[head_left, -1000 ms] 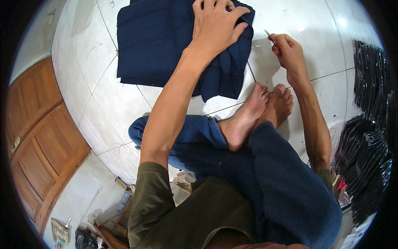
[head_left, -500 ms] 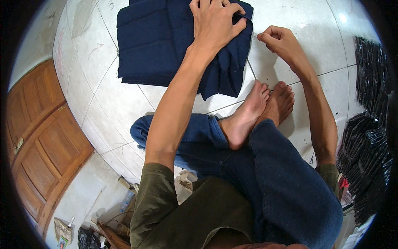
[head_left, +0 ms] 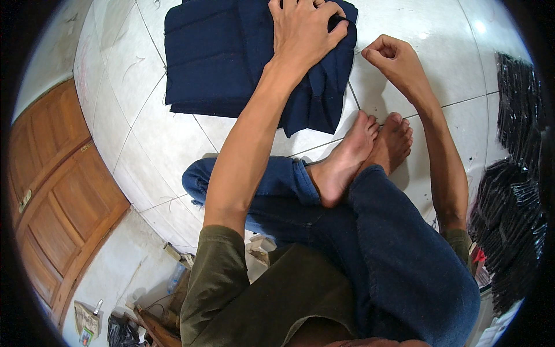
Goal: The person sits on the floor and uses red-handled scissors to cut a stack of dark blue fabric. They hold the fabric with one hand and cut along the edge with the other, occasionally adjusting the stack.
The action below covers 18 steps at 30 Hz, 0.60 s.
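A folded dark navy cloth (head_left: 208,63) lies on the tiled floor at the top of the view. My left hand (head_left: 303,29) rests over its right half, fingers spread across the fabric. Between that thumb and forefinger a raised fold of the cloth is gripped; the fingertips run partly out of view at the top edge. Just right of the cloth my right hand (head_left: 393,61) is closed in a pinch. A thin pale thread (head_left: 358,52) reaches from these fingertips toward the cloth's right edge. Whether a needle is on it is too small to tell.
My bare feet (head_left: 352,150) and crossed legs in blue jeans (head_left: 399,243) are below the cloth. Shiny black bundled strips (head_left: 509,225) lie at the right. A wooden door (head_left: 69,214) stands at the left, with a black plastic bag (head_left: 122,331) and clutter at lower left.
The cloth and both hands sit slightly higher and further right in the picture. My right hand's pinch is much the same, near the cloth's edge.
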Motion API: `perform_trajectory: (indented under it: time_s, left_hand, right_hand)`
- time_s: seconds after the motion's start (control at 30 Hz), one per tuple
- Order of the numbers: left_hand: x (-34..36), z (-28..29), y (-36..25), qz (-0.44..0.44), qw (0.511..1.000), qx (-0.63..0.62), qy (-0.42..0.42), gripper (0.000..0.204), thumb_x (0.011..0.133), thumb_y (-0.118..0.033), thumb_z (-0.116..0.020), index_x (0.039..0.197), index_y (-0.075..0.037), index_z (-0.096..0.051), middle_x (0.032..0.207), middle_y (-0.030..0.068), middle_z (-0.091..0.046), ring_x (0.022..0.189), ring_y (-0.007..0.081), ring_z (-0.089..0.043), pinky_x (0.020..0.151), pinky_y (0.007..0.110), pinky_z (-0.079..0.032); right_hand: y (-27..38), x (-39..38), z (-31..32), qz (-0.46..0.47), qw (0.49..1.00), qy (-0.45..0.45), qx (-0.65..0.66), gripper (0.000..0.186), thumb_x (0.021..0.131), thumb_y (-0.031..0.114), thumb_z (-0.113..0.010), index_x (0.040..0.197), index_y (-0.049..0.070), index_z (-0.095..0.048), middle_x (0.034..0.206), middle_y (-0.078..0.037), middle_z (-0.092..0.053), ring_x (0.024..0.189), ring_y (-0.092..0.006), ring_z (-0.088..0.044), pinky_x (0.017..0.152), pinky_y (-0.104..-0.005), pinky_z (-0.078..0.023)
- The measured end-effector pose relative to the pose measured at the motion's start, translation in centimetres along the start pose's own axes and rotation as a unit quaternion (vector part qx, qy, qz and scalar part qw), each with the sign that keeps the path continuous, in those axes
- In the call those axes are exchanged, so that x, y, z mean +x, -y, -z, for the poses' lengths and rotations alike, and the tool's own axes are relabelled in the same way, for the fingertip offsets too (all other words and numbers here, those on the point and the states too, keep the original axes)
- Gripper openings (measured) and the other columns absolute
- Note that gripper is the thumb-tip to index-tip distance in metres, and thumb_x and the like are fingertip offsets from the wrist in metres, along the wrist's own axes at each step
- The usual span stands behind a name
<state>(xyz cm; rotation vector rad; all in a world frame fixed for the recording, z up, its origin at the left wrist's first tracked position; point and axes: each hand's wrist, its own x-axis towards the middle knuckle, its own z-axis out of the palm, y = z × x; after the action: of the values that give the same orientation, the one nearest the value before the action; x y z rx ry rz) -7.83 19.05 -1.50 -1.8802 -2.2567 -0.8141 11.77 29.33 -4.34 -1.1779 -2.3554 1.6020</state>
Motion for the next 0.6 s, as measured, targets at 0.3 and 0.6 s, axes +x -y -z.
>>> perform_trajectory:
  time_s: [0.3,0.6]
  left_hand:
    - [-0.07,0.07,0.03,0.001,1.0,-0.008,0.002,0.018,0.078,-0.024,-0.08,0.09,-0.012,-0.074,0.095,0.009,-0.058,0.099,0.0296,-0.052,0.099,0.05,-0.036]
    - [0.05,0.01,-0.02,0.0,1.0,-0.006,-0.001,0.018,0.078,-0.024,-0.08,0.09,-0.012,-0.074,0.096,0.0092,-0.058,0.1,0.0298,-0.053,0.099,0.05,-0.036]
  right_hand:
    - [-0.1,0.31,-0.27,0.019,1.0,-0.003,-0.022,0.041,0.083,0.042,-0.073,0.096,0.003,-0.078,0.089,-0.016,-0.077,0.08,-0.0248,-0.073,0.074,-0.0358,-0.056]
    - [0.19,0.46,0.03,0.016,0.999,0.0,-0.052,0.042,0.083,0.043,-0.073,0.095,0.002,-0.078,0.088,-0.016,-0.076,0.08,-0.0248,-0.072,0.075,-0.0354,-0.055]
